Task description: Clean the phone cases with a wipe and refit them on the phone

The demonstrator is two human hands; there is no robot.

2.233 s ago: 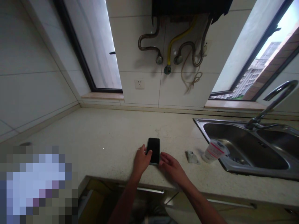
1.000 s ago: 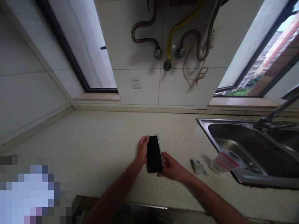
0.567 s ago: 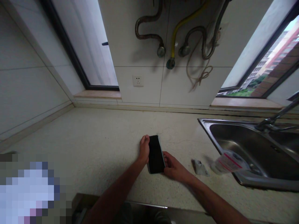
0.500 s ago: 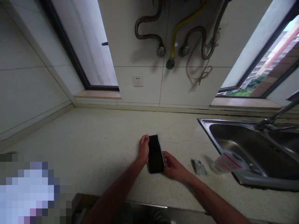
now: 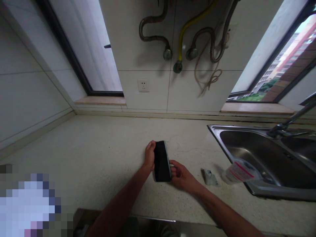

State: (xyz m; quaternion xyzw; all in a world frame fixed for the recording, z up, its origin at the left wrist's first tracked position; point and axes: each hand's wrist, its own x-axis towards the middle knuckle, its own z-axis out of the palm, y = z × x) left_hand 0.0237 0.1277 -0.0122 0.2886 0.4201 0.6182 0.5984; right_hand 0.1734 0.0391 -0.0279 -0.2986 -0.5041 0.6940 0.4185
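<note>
The person's bare left forearm (image 5: 118,203) rises from the bottom edge left of centre and the bare right forearm (image 5: 222,213) crosses the lower right, each slim and narrowing at the wrist into a bare left hand (image 5: 149,156) and right hand (image 5: 181,176). Dim, dark clothing (image 5: 145,229) shows at the bottom edge between them, too shadowed to tell its kind.

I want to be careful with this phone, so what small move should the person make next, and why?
Probably lift the phone a little, gripping it between both hands: the left hand and right hand touch its opposite long edges, and it seems to lie flat on the countertop.
</note>
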